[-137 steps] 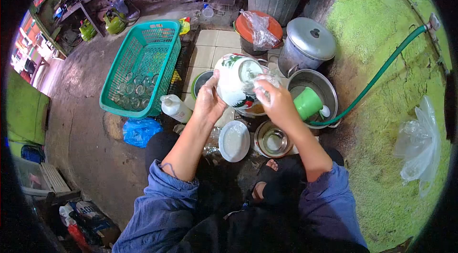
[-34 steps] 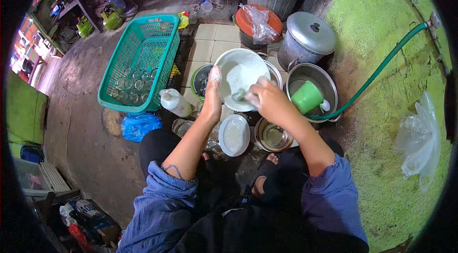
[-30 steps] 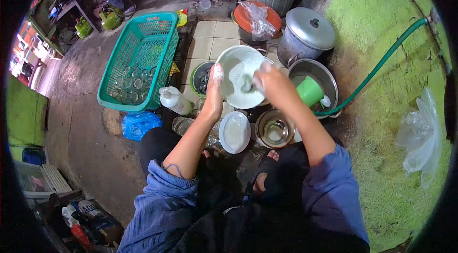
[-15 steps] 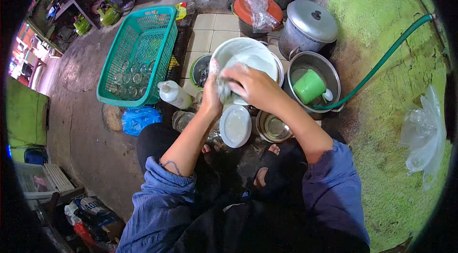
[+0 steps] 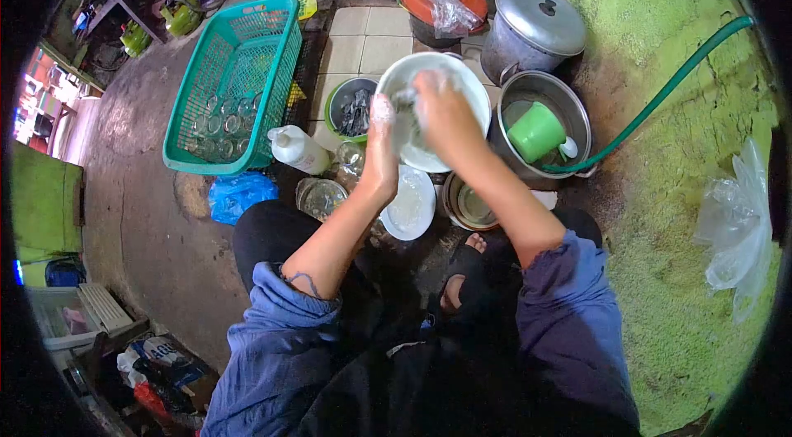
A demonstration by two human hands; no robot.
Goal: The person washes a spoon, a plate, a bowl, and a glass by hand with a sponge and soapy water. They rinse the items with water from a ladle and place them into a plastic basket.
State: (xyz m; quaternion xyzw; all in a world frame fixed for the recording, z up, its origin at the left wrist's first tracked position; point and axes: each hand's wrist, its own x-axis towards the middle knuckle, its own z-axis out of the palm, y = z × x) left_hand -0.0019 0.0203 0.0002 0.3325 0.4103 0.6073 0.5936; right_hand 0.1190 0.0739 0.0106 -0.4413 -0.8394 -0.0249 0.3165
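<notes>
A white bowl (image 5: 470,95) is tilted up in front of me, with suds on its inside. My left hand (image 5: 381,144) grips its left rim, with foam on the fingers. Inside the bowl, my right hand (image 5: 443,115) is smeared by motion; a greyish scrubber seems to be under it, though its outline is blurred. Just below the bowl sits a white dish (image 5: 408,204) with cloudy liquid. A green-rimmed container (image 5: 353,107) holding dark, crumpled material stands to the left of the bowl, near a white bottle (image 5: 299,149).
A green basket (image 5: 180,155) with several glasses stands left, above a blue bag (image 5: 240,197). At right are an open pot (image 5: 584,119) holding a green dipper (image 5: 536,133), a green hose (image 5: 660,99) and a lidded pot (image 5: 540,21). Metal bowls (image 5: 474,204) sit near my feet.
The white bowl is tilted further toward me and shows more of its inside. My right hand has moved from beside my left hand up and right into the bowl.
</notes>
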